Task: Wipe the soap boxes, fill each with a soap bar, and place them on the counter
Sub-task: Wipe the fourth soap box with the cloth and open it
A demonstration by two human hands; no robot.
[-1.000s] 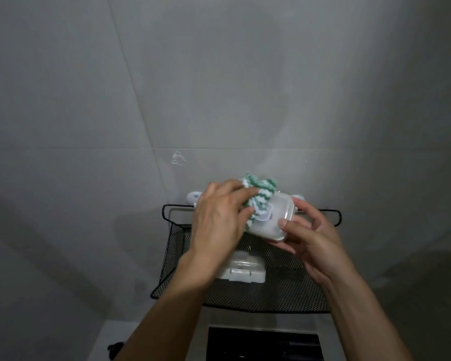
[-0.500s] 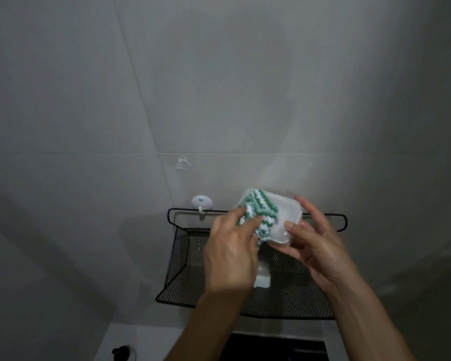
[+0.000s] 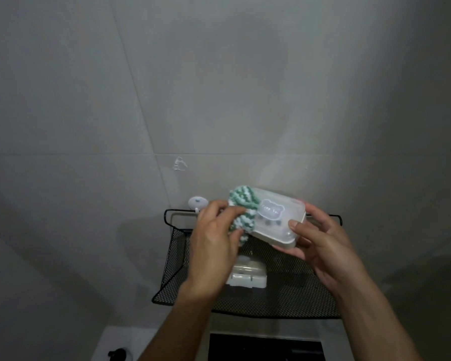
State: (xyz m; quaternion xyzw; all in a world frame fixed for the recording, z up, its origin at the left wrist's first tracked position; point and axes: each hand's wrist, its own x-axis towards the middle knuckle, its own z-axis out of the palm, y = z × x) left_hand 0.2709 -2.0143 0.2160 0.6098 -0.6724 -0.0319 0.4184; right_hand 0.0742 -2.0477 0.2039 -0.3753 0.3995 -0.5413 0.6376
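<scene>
My right hand [image 3: 320,246] holds a translucent white soap box [image 3: 276,220] by its right end, lid closed, a bear-shaped label facing me. It is lifted above the black mesh basket [image 3: 284,295]. My left hand [image 3: 214,246] grips a green-and-white striped cloth [image 3: 61,204] and presses it against the box's left end. A second white soap box [image 3: 246,276] lies in the basket, partly hidden behind my left hand.
The basket hangs on a grey tiled wall [image 3: 219,87]. A white wall hook [image 3: 197,203] sits just left of the basket's top rail. Below are a pale counter edge [image 3: 123,342] with a small black object [image 3: 117,354] and a dark panel [image 3: 266,347].
The cloth has slid from the lid's middle to the box's left end, uncovering the bear label. The box now lies flatter and turned lengthwise toward me.
</scene>
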